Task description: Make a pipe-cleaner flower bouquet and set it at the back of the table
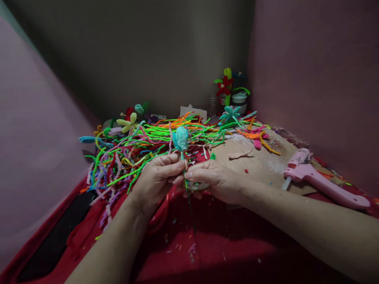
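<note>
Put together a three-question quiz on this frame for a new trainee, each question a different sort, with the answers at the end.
1. True or false: the pink glue gun lies untouched by either hand.

2. Multiple choice: what colour is the bud just above the hands?
A) red
B) turquoise
C) orange

3. Short answer: which is nearer the glue gun, the left hand or the right hand?

Key:
1. True; it lies off to the right.
2. B, turquoise.
3. The right hand.
</note>
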Available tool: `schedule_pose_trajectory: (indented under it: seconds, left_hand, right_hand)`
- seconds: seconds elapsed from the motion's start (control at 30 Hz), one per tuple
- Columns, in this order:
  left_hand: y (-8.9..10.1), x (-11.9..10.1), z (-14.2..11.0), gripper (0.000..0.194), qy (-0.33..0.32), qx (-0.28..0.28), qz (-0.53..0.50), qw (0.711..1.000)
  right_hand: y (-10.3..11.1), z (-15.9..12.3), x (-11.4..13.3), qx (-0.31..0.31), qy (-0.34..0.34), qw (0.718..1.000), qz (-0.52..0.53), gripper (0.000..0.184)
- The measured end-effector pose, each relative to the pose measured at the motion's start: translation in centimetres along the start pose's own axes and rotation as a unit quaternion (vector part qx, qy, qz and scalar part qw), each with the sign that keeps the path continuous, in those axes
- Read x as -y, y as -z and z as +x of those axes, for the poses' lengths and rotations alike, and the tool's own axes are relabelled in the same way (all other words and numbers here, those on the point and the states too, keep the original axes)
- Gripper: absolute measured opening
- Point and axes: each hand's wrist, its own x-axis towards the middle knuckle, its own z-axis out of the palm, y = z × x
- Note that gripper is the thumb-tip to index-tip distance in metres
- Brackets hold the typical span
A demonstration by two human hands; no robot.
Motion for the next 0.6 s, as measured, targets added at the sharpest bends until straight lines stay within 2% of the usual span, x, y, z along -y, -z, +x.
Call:
schedule_pose_trajectory:
  seconds: [0.07,0.27,0.47,0.6]
  left_hand:
    - [0.06,0.08,0.10,0.023,-0.005,0.003,0.005,1.000]
    - [0.07,0.10,0.14,0.015,-0.026,0.004,0.011,1.000]
    - [0.70,0.16,-0.09,0.015,-0.027,0.036,0.026,0.999]
    - [0.25,0.23,0.21,0.014,-0.061,-0.013,0.017,0.998]
  right_hand:
    - [-0.05,-0.06,0.05,0.002,-0.005,1.000,0.000,0.025]
    - [-0.28,-0.12,0.53,-0.044,0.006,0.999,-0.030,0.019]
    - [-0.34,-0.15,0.52,-0.032,-0.005,0.998,-0.053,0.022]
    - [-0.24,0.05,0.20,-0.082,0.047,0.994,-0.047,0.020]
